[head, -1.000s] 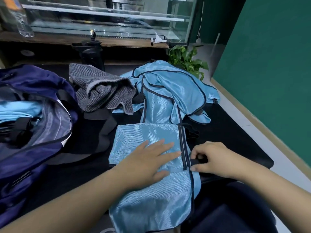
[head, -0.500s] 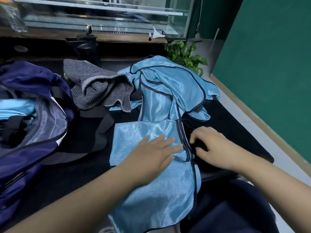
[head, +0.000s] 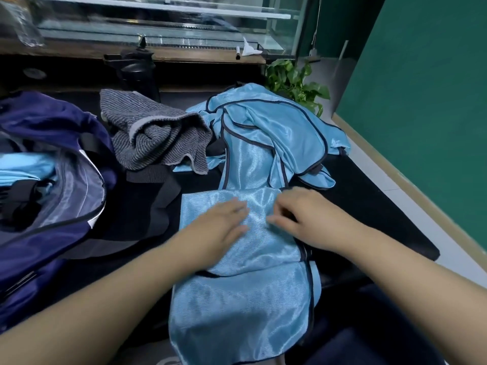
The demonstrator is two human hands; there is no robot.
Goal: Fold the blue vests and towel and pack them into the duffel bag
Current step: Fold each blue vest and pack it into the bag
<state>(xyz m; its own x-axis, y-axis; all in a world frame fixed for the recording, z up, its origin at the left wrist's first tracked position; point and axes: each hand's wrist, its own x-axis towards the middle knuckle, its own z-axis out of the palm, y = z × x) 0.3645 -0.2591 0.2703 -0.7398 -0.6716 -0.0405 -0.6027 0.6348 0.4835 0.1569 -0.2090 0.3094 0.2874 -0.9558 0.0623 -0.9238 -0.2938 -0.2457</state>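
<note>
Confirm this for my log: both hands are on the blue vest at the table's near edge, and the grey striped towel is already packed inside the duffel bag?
Not quite. The head view shows the grey striped towel lying crumpled on the table, beside the duffel bag, not inside it. The left hand and right hand are on the blue vest.

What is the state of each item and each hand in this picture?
Near vest: partly folded, flat on the table.
Far vests: unfolded, heaped.
Towel: crumpled, unfolded.
Duffel bag: open, blue fabric inside.
Left hand: flat, pressing the near vest.
Right hand: fingers curled on the near vest's edge; grip unclear.
</note>
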